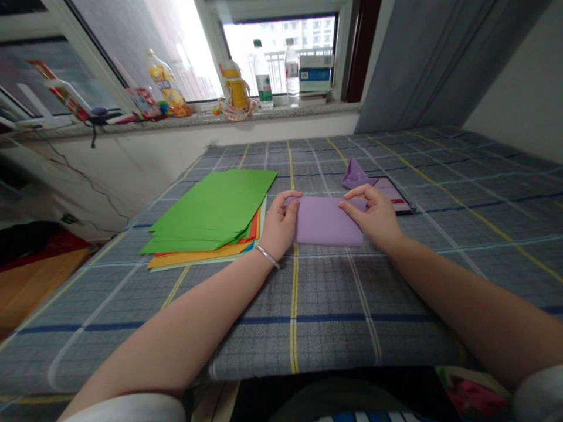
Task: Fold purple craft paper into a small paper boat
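A sheet of purple paper (328, 223), apparently folded into a rectangle, is held between my two hands just over the checked cloth. My left hand (284, 220), with a silver bangle at the wrist, pinches its upper left corner between thumb and fingers. At the upper right corner my right hand (373, 214) grips it the same way. Behind the right hand stands a folded purple paper shape (353, 173) with a pointed top. It is beside a tablet or phone (393, 196) with a lit screen, which the hand partly covers.
Left of my hands lies a stack of coloured paper (215, 205), green on top with orange, red and pale sheets below. A plaid cloth (246, 346) covers the surface. Bottles (263, 82), a yellow cup (237, 88) and boxes (315, 76) line the windowsill at the back.
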A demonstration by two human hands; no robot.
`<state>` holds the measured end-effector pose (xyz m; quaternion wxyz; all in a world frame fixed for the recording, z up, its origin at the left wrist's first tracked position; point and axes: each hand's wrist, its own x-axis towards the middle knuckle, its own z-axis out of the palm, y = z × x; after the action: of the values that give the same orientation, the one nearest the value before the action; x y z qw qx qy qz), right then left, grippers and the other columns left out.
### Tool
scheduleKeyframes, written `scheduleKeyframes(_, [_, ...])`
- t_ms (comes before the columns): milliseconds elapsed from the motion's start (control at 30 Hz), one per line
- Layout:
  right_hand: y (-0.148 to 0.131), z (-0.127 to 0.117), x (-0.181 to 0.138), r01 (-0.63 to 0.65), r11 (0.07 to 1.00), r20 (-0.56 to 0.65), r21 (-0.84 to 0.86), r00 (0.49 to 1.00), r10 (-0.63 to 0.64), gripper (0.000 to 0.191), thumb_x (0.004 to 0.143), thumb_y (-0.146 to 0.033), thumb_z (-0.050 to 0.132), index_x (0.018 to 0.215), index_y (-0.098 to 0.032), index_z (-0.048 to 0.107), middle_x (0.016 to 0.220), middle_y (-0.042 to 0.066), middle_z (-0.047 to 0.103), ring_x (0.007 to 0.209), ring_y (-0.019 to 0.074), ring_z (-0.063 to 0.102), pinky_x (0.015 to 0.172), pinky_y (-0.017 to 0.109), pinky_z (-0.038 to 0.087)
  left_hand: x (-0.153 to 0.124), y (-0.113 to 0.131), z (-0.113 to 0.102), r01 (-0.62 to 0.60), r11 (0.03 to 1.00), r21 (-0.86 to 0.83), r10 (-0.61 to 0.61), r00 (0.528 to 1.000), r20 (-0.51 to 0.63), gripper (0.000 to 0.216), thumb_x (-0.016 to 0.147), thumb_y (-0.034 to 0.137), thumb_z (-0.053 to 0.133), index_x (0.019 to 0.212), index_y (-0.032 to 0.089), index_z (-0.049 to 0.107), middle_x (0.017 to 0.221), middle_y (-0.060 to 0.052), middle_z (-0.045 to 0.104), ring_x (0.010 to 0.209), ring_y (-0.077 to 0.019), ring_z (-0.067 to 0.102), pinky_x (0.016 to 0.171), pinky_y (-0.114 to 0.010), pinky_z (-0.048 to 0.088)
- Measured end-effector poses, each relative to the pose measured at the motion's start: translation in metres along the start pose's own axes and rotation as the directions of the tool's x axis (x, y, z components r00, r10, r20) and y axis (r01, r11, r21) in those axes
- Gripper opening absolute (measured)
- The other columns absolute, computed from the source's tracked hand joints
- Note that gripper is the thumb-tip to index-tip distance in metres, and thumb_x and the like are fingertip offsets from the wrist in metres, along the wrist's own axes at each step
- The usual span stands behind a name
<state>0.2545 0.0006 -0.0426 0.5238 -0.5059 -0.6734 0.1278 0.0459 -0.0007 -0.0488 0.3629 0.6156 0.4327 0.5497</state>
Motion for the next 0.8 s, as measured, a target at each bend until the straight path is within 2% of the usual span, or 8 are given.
scheduleKeyframes(167, [-0.0024,0.0013,0.0017,-0.034,0.999,-0.062,-0.009,0.998,0.033,0.016,0.076,-0.036,0.070,0.077,-0.021,0.064,0.077,0.000,0.063,0.065,0.0155,0.053,0.064,0.030,0.043,0.0002,-0.0014,0.0007,-0.006,1.000,-0.009,0.006,1.000,0.001,0.014,0.092,0.026,0.049,0.104,0.021,0.055,0.062,0.005,0.040,0.048,-0.0082,0.036,0.044,-0.017,0.028])
scheduleKeyframes(333, [-0.0024,0.0007,0.0019,-0.019,1.000,-0.062,-0.017,0.998,0.018,0.015,0.077,-0.036,0.068,0.080,-0.022,0.065,0.078,0.000,0.063,0.060,0.0133,0.049,0.058,0.028,0.040,-0.0002,-0.0021,0.0023,-0.010,0.999,-0.044,0.009,1.000,-0.012,0.010,0.091,0.024,0.051,0.099,0.021,0.055,0.063,0.005,0.043,0.050,-0.0086,0.037,0.045,-0.017,0.030])
scheduleKeyframes(467, [0.0000,-0.0016,0.0023,-0.018,1.000,0.028,0.008,0.999,0.018,0.017,0.076,-0.036,0.068,0.087,-0.023,0.067,0.081,0.000,0.065,0.054,0.0114,0.046,0.052,0.028,0.038,0.0000,-0.0014,0.0017,0.020,0.999,-0.042,-0.022,0.999,-0.031,0.009,0.091,0.023,0.051,0.098,0.022,0.055,0.061,0.005,0.041,0.048,-0.0084,0.036,0.044,-0.017,0.028])
scheduleKeyframes(633, [0.0027,-0.0010,0.0023,-0.163,0.965,0.198,0.207,0.972,0.122,0.030,0.070,-0.039,0.073,0.095,-0.024,0.065,0.078,0.000,0.066,0.055,0.0140,0.056,0.047,0.026,0.039,0.0026,-0.0017,0.0004,0.075,0.996,-0.045,-0.078,0.994,-0.080,0.009,0.090,0.020,0.050,0.097,0.021,0.056,0.060,0.005,0.040,0.047,-0.0082,0.035,0.043,-0.017,0.026])
scheduleKeyframes(800, [-0.0001,-0.0012,0.0015,-0.213,0.952,0.216,0.219,0.962,0.166,0.031,0.070,-0.039,0.071,0.095,-0.024,0.060,0.063,-0.003,0.060,0.052,0.0148,0.056,0.044,0.026,0.038,0.0051,-0.0056,0.0006,0.107,0.992,-0.064,-0.113,0.988,-0.104,0.011,0.090,0.019,0.049,0.097,0.021,0.057,0.060,0.005,0.040,0.047,-0.0077,0.034,0.043,-0.017,0.026])
